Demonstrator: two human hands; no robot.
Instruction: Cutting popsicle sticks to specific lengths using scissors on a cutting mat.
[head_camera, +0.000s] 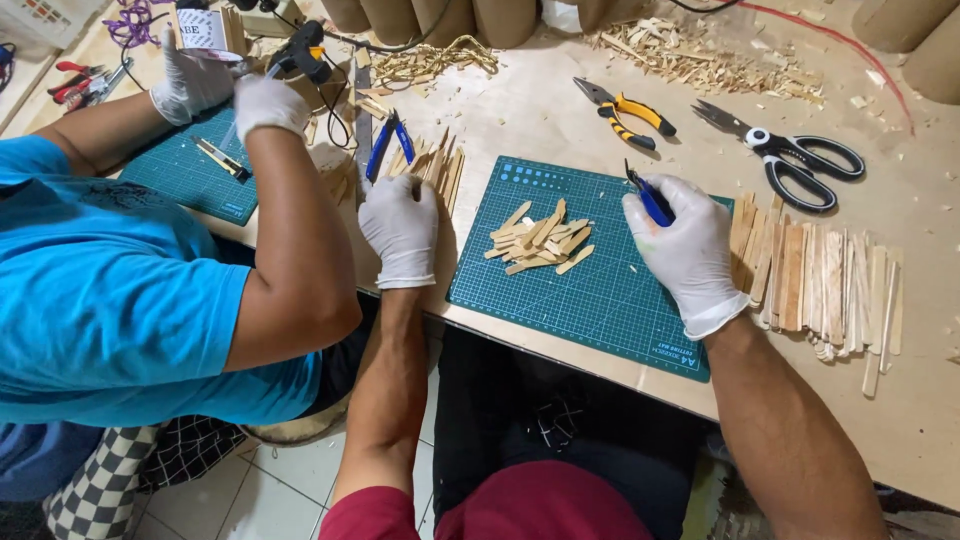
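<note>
My left hand, in a white glove, rests on a bundle of wooden sticks at the left edge of a green cutting mat. My right hand, also gloved, grips blue-handled cutters over the mat's right side. A small pile of cut wooden stick pieces lies on the mat between my hands. A row of long flat wooden sticks lies just right of my right hand.
A co-worker in a blue shirt sits at my left, gloved hands holding a glue gun over a second green mat. Yellow-handled pliers, black scissors, blue pliers and wood scraps lie beyond.
</note>
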